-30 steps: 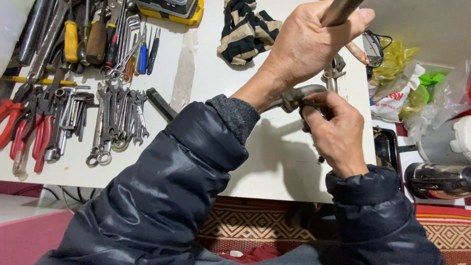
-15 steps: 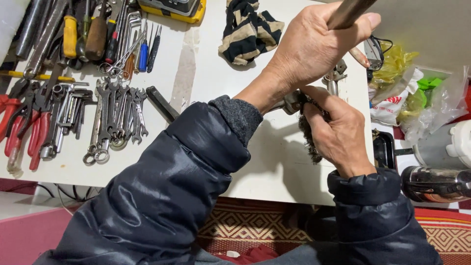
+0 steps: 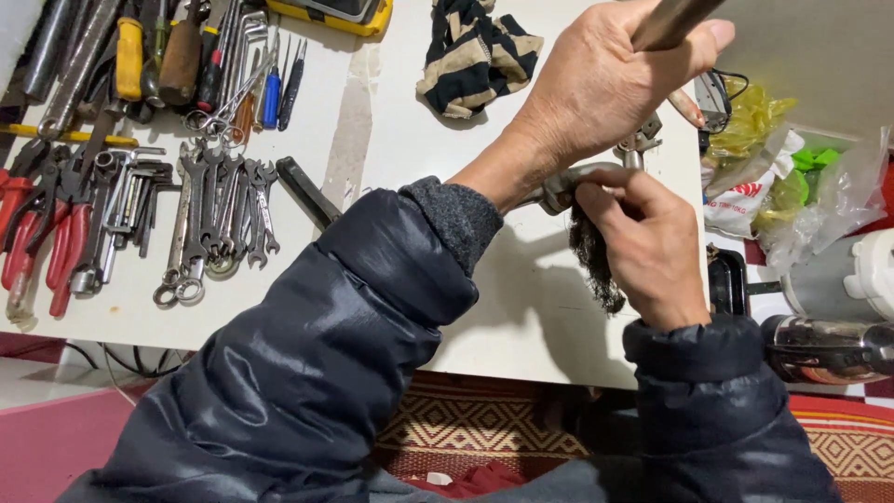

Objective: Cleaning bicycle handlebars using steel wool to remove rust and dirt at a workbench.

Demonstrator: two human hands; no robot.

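Left hand point(image 3: 605, 88) clenched round a metal pipe point(image 3: 672, 20); right hand point(image 3: 652, 247) — at six o'clock below — pinches dark wire wool point(image 3: 591, 256) against its fitting point(image 3: 568, 184).

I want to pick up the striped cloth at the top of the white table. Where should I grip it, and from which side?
Grip the striped cloth at its bunched middle, pinching a raised fold. Come from above: it lies crumpled and soft on the white table, so there is no firm edge to hold. Its near side looks free, while the left hand is close on the right.
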